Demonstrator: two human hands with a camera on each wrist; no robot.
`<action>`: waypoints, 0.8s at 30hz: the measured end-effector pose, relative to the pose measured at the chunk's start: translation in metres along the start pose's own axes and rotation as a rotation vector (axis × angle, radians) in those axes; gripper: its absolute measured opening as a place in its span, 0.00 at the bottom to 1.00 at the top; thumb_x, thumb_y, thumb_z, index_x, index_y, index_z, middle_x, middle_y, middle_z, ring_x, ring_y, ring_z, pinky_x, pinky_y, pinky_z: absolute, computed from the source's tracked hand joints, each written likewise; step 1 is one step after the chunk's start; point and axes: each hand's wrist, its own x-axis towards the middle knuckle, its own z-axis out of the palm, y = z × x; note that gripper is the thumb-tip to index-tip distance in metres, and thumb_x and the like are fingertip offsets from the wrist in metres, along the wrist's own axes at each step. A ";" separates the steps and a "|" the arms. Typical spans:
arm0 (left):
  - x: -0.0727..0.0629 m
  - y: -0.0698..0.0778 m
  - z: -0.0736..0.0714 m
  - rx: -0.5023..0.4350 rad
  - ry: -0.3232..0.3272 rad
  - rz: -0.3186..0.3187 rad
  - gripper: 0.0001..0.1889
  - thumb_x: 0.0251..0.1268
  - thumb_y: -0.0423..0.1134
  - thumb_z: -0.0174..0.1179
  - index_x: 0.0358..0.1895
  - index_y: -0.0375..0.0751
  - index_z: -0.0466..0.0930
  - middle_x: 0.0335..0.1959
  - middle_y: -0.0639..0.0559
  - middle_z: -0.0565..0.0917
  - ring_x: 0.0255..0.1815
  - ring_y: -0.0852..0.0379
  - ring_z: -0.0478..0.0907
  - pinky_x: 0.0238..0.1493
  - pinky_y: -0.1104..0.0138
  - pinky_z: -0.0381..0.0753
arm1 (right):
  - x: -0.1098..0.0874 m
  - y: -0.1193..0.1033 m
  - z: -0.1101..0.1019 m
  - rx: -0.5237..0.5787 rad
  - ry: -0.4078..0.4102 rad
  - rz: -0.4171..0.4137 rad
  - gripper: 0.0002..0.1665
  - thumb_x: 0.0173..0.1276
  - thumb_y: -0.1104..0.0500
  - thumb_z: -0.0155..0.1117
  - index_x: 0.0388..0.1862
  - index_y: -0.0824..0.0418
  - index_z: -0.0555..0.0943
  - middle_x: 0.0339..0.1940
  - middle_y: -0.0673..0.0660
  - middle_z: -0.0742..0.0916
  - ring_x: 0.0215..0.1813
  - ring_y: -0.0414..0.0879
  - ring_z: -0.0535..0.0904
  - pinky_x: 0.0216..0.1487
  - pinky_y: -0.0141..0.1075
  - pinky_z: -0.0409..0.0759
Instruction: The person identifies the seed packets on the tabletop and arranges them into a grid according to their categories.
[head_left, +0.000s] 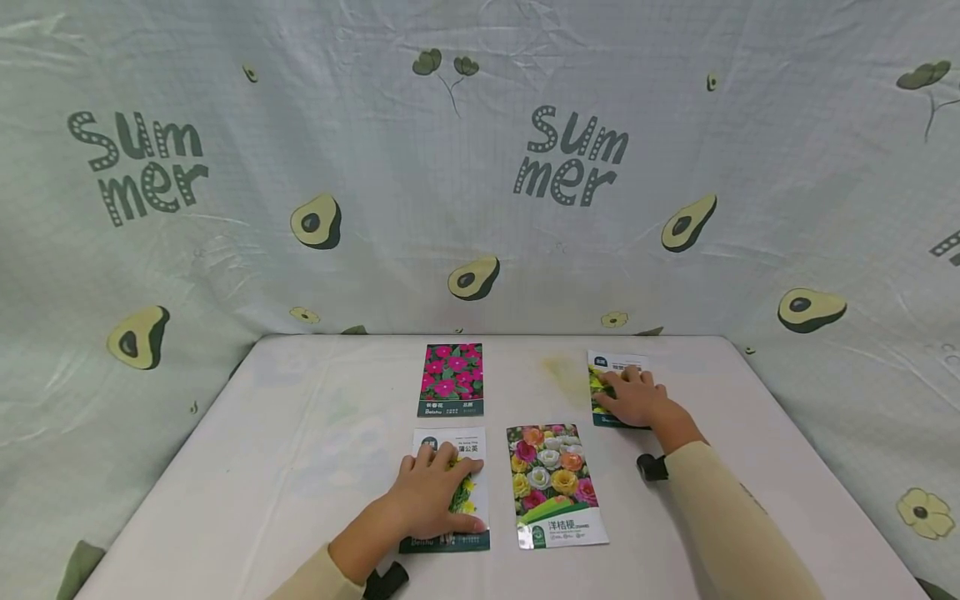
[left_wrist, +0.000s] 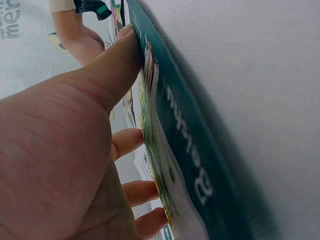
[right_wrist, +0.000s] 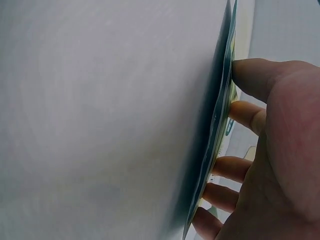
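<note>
My left hand [head_left: 431,496] lies with spread fingers on a dandelion seed packet [head_left: 474,435] at the front of the table. In the left wrist view, thumb and fingertips touch the face of this packet [left_wrist: 175,115], whose dark green lower band is nearest. At the back right, my right hand [head_left: 636,402] rests on another white and green seed packet [head_left: 611,421], covering much of its picture. The right wrist view shows the fingertips on that packet [right_wrist: 220,117], which is seen nearly edge-on. Between the hands lies a packet with multicoloured blooms [head_left: 555,479].
A packet with pink flowers [head_left: 452,375] lies flat behind the left hand's packet. All packets are on a table with a pale cover [head_left: 315,467]. Close behind it hangs a cloth [head_left: 390,167] printed with avocados and lettering.
</note>
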 end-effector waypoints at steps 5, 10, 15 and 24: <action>0.000 0.000 0.000 -0.003 0.001 0.003 0.46 0.51 0.73 0.68 0.73 0.58 0.72 0.56 0.48 0.69 0.51 0.48 0.61 0.45 0.53 0.60 | -0.002 -0.005 -0.001 -0.003 0.002 -0.010 0.39 0.80 0.39 0.50 0.81 0.57 0.62 0.78 0.76 0.59 0.75 0.76 0.55 0.71 0.72 0.56; 0.000 -0.001 0.002 0.004 0.004 0.006 0.45 0.51 0.73 0.68 0.73 0.58 0.72 0.56 0.48 0.69 0.50 0.48 0.60 0.44 0.53 0.60 | -0.001 -0.011 -0.002 -0.011 0.000 -0.017 0.38 0.80 0.39 0.50 0.81 0.57 0.63 0.78 0.76 0.60 0.76 0.75 0.55 0.71 0.72 0.57; 0.000 0.000 0.001 0.011 0.005 0.002 0.45 0.51 0.73 0.68 0.73 0.58 0.72 0.56 0.48 0.69 0.51 0.48 0.61 0.45 0.52 0.61 | 0.001 -0.015 0.000 -0.008 0.005 -0.033 0.37 0.80 0.39 0.50 0.80 0.56 0.64 0.78 0.76 0.60 0.76 0.75 0.55 0.70 0.72 0.57; 0.002 0.000 0.005 0.014 0.016 0.000 0.46 0.51 0.73 0.68 0.73 0.58 0.72 0.55 0.48 0.69 0.50 0.48 0.60 0.44 0.53 0.60 | 0.005 -0.019 0.001 -0.010 0.015 -0.052 0.37 0.80 0.39 0.50 0.80 0.56 0.64 0.78 0.76 0.60 0.77 0.75 0.54 0.70 0.72 0.57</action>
